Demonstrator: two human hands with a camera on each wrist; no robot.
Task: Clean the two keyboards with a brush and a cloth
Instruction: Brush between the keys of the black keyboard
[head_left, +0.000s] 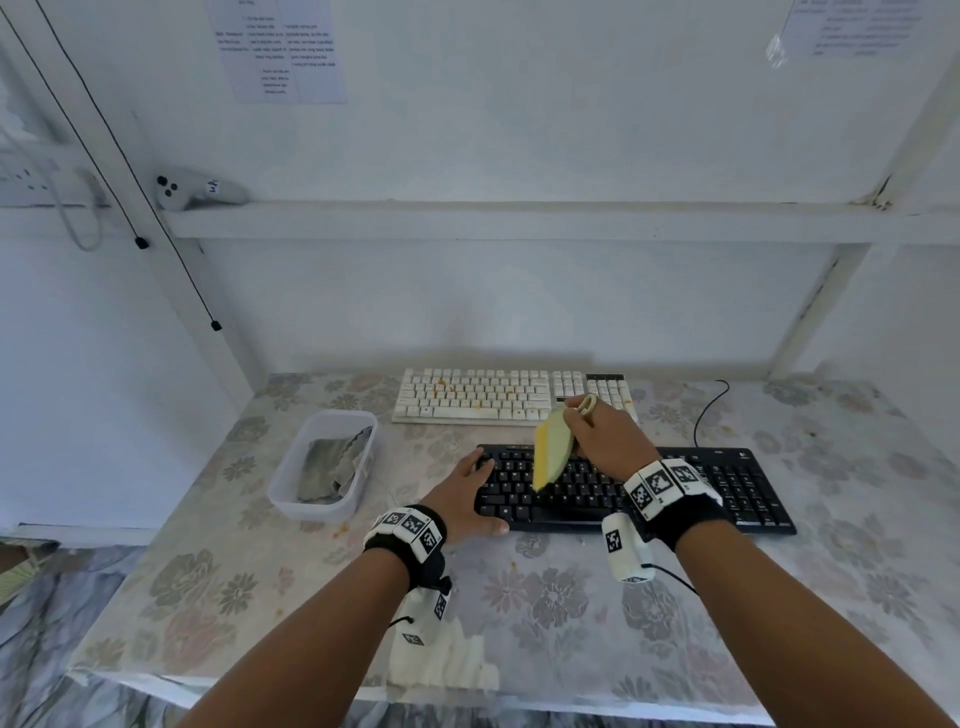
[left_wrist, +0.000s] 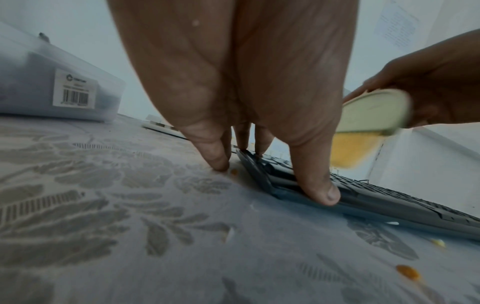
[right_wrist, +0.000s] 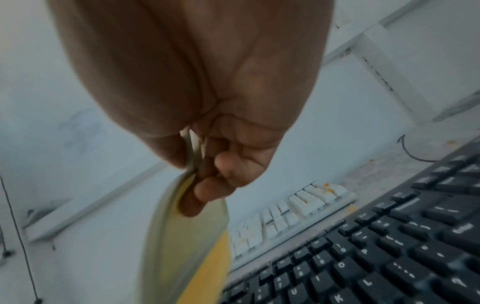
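Observation:
A black keyboard (head_left: 634, 488) lies in the middle of the table, and a white keyboard (head_left: 509, 397) with orange stains sits behind it. My right hand (head_left: 587, 415) grips a brush (head_left: 553, 454) with a pale green back and yellow bristles, held tilted just above the black keys. The right wrist view shows my fingers (right_wrist: 207, 185) curled round the brush (right_wrist: 182, 246) over the black keyboard (right_wrist: 376, 257). My left hand (head_left: 488, 493) rests on that keyboard's left end. In the left wrist view the thumb (left_wrist: 319, 191) presses the black keyboard (left_wrist: 389, 201) at its near corner.
A clear plastic tub (head_left: 291, 483) holding a crumpled cloth (head_left: 332, 467) stands left of the black keyboard. Orange crumbs (left_wrist: 407, 272) dot the flowered tablecloth (head_left: 208, 597). A white ribbed cloth (head_left: 457, 670) lies at the front edge. A controller (head_left: 197, 189) sits on the wall ledge.

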